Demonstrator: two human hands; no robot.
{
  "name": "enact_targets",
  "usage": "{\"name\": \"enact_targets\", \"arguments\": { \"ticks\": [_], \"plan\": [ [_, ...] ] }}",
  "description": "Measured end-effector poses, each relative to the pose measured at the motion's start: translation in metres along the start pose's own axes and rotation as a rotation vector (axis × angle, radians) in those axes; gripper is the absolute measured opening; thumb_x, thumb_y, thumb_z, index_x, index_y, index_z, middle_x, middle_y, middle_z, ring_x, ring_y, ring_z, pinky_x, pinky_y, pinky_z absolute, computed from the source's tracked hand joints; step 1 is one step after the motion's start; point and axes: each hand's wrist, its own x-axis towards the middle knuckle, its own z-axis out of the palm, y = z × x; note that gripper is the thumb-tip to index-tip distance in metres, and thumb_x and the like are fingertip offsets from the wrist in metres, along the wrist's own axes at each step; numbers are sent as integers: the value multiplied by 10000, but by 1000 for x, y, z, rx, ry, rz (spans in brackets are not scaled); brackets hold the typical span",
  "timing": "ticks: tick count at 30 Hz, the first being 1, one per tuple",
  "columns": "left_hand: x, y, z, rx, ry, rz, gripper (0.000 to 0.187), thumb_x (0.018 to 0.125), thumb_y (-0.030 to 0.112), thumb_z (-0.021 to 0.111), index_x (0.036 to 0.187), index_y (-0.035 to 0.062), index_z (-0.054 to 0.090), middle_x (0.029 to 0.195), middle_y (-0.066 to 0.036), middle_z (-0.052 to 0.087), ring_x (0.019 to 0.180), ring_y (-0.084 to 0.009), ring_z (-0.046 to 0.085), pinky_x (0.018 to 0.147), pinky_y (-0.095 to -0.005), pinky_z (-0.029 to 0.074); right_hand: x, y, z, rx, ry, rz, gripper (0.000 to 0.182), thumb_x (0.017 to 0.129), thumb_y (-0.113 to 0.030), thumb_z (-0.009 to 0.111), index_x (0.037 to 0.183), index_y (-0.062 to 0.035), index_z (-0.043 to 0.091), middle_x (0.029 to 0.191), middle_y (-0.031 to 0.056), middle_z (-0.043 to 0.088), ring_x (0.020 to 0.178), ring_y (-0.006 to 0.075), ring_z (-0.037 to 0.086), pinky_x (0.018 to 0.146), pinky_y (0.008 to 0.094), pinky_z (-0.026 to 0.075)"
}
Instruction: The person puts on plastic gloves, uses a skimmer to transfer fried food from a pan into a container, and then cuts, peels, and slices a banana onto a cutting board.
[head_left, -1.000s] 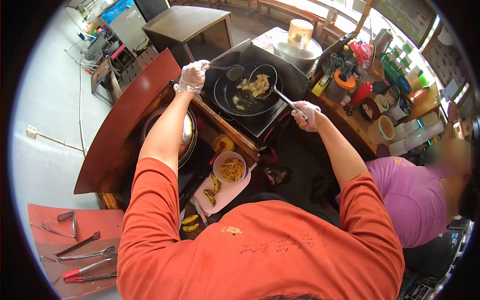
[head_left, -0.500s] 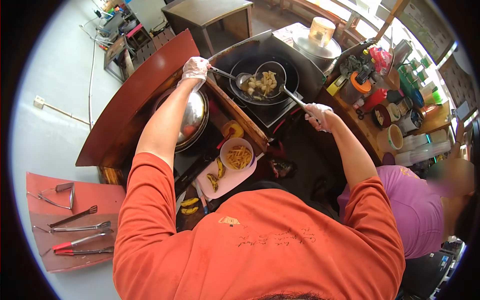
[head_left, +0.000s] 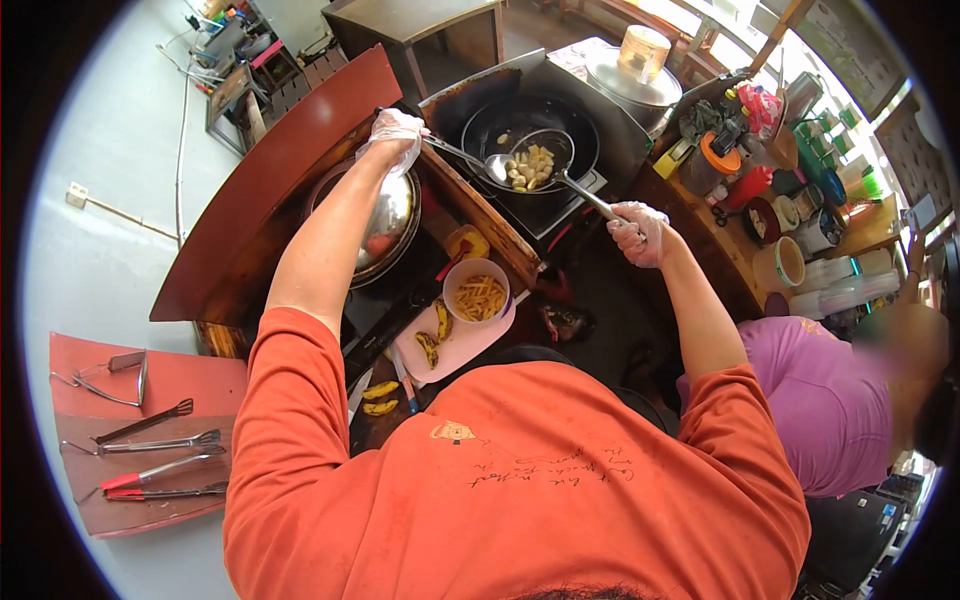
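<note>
My gloved left hand [head_left: 394,134] is closed round the handle of a metal ladle [head_left: 497,168], whose bowl rests inside a dark wok [head_left: 480,130]. My gloved right hand [head_left: 638,234] grips the long handle of a round strainer [head_left: 566,148], which is also in the wok. Pale yellow food pieces [head_left: 532,166] lie together in the strainer, right beside the ladle's bowl. Both hands wear clear plastic gloves.
Left of the wok stands a lidded metal pot [head_left: 395,225]. Nearer me are a bowl of cut strips [head_left: 480,297], a pink board [head_left: 440,365] and banana peels [head_left: 380,400]. A person in a purple shirt [head_left: 815,405] is close on the right, by a crowded counter [head_left: 725,235].
The ladle's bowl has shifted slightly right and down. Food pieces that were spread around the wok are now bunched more tightly in the strainer.
</note>
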Motion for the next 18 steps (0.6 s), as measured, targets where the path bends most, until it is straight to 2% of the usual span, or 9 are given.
{"name": "enact_targets", "arguments": {
  "ticks": [3,5,7,9,10,11,13,15,18],
  "plan": [
    [-5,4,5,-62,4,27,181,898,224,680,865,76,780,847,-143,753,812,-263,732,746,-392,547,11,5,-13,123,-151,26,434,1031,-399,503,683,-151,435,486,-87,373,366,52,330,322,219,256],
    [5,-8,19,59,96,221,47,817,45,739,835,4,753,721,-68,696,694,-155,643,661,-340,510,19,11,-19,167,-228,32,444,1033,-403,502,676,-151,425,486,-89,373,368,54,335,326,220,265],
    [11,-13,29,-36,110,220,82,827,58,730,850,-19,748,756,-88,725,731,-168,689,703,-334,544,24,15,-22,274,-337,22,446,1030,-401,501,670,-152,418,488,-88,376,373,60,348,338,226,285],
    [7,-7,36,-15,224,310,198,858,285,712,802,105,771,809,-92,748,750,-264,719,711,-414,536,29,16,-25,295,-382,24,460,1045,-414,474,673,-148,425,492,-86,391,380,64,361,347,229,302],
    [7,-5,39,-164,245,289,197,867,266,696,789,97,761,800,-94,746,730,-275,715,694,-417,533,31,17,-26,312,-426,28,477,1059,-428,447,676,-143,432,496,-84,406,387,69,373,356,232,319],
    [-9,12,35,-162,241,293,197,867,266,696,789,97,761,800,-94,746,730,-275,715,694,-417,533,33,17,-26,317,-427,24,477,1059,-428,447,676,-143,432,496,-84,406,387,69,373,356,232,319],
    [-51,61,16,127,277,424,135,898,102,680,925,-9,752,804,-120,753,727,-220,712,723,-321,558,36,18,-25,343,-426,9,441,1029,-400,498,673,-149,424,494,-92,378,383,64,363,357,233,292],
    [-52,62,19,64,290,413,143,922,104,667,976,2,752,823,-131,760,746,-230,740,726,-317,572,38,19,-23,367,-441,2,442,1029,-401,493,671,-152,420,494,-93,376,386,65,365,362,236,290],
    [-53,66,25,64,401,570,173,966,127,638,1021,5,747,897,-150,778,872,-264,777,755,-354,597,44,19,-25,389,-500,-5,446,1028,-407,481,664,-158,410,494,-93,372,390,68,370,371,241,287]
  ]
}}
